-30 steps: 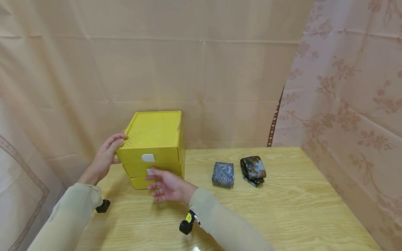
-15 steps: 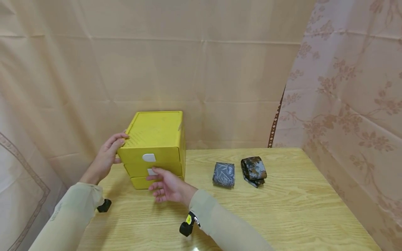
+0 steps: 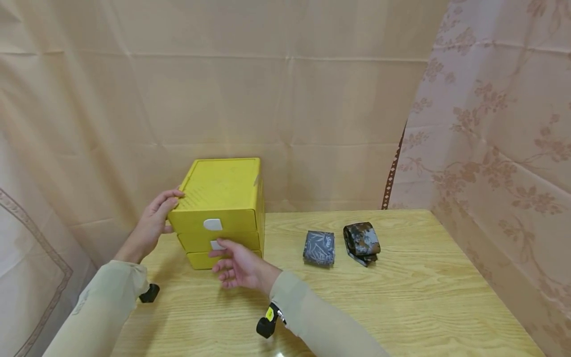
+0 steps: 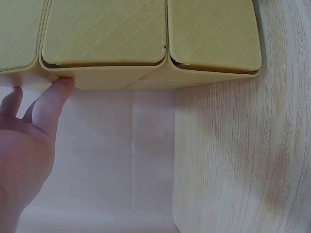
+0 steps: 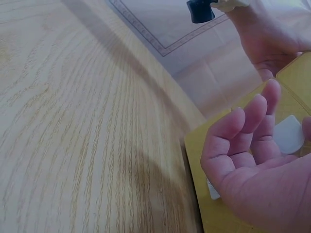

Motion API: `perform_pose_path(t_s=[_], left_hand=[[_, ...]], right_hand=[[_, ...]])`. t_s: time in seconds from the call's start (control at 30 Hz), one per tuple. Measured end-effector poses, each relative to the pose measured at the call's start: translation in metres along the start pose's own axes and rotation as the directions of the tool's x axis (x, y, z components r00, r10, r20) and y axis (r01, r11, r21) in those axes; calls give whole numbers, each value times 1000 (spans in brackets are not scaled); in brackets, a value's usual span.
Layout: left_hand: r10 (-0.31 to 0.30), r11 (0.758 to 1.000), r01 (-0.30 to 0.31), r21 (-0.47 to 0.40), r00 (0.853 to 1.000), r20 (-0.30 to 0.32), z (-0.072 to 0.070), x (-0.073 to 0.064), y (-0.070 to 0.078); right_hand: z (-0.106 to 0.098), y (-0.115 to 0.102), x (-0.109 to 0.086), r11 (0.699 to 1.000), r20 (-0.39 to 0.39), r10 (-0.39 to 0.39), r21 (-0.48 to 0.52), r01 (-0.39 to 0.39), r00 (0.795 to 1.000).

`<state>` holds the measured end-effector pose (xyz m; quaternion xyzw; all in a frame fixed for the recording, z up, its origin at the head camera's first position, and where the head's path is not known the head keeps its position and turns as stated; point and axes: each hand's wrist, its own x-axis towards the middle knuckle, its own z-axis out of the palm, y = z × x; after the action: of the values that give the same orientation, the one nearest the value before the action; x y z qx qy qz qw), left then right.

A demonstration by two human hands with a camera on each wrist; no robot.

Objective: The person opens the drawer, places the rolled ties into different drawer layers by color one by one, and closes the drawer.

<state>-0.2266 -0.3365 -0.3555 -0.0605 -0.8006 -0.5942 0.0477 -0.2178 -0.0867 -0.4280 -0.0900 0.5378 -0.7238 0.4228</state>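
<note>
A yellow drawer unit with stacked drawers and white handles stands on the table, all its drawers pushed in. My left hand rests against its left side near the top front corner; in the left wrist view its extended fingers touch the side wall. My right hand is at the front, pinching the middle drawer's handle with the thumb on it. In the right wrist view, the other fingers are loosely curled in front of the drawers, and the white handle shows beyond them. The index finger's contact is partly hidden.
To the right on the wooden table lie a folded grey leaf-patterned cloth and a rolled camouflage-patterned cloth with a strap. A beige curtain hangs close behind the drawer unit, and a floral curtain borders the right side.
Both hands keep their places on the drawer unit. The whole scene shifts slightly to the right in the head view; the drawers do not move.
</note>
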Motion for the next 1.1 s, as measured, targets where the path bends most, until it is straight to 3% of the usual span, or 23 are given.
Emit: perform_pose_path(t_s=[1.1], left_hand=[[10,1000,-9,-23,1000,17,-1,1,-1]], right_hand=[[15,11,-24,1000,63,21,22,-23,998]])
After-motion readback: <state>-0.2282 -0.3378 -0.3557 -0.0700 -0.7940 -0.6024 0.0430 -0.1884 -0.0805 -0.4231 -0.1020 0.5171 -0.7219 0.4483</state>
